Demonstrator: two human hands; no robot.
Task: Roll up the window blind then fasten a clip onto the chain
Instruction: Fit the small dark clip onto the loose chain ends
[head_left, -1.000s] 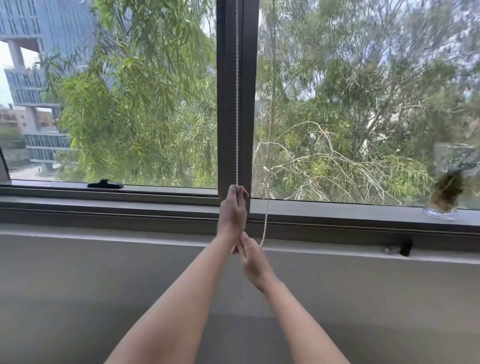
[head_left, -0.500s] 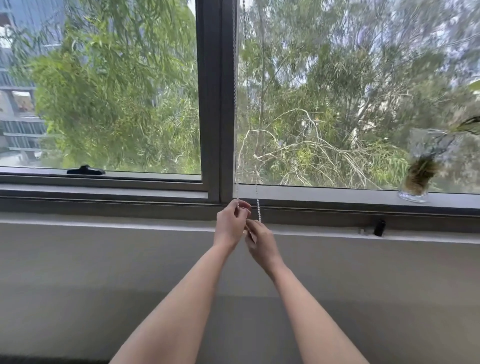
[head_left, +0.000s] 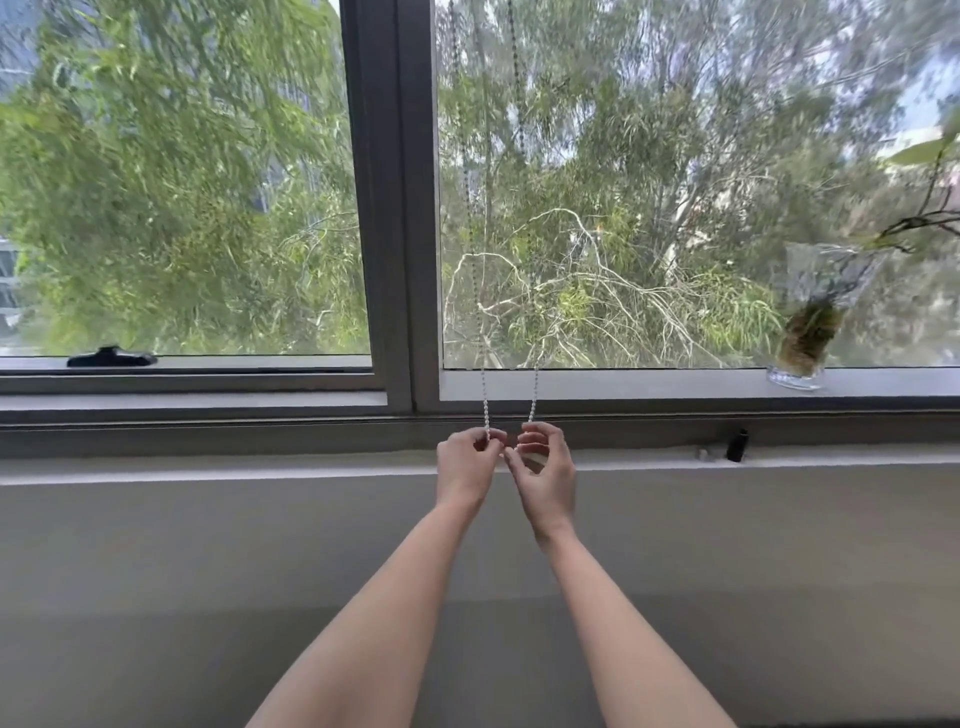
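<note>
The bead chain (head_left: 534, 400) hangs in two strands before the right window pane (head_left: 675, 182), each strand pinched at the sill: one by the left hand (head_left: 464, 465), one by the right hand (head_left: 545, 467). No blind shows. Best keep both strands taut and close together, so a clip bites across them.

both forearms are bare to the frame's edge, with no sleeves, rings or watch.

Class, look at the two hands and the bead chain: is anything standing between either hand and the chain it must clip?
Nothing visible does. The left hand pinches one strand of the bead chain, and the right hand holds the other strand. No clip can be made out in this view.
</note>
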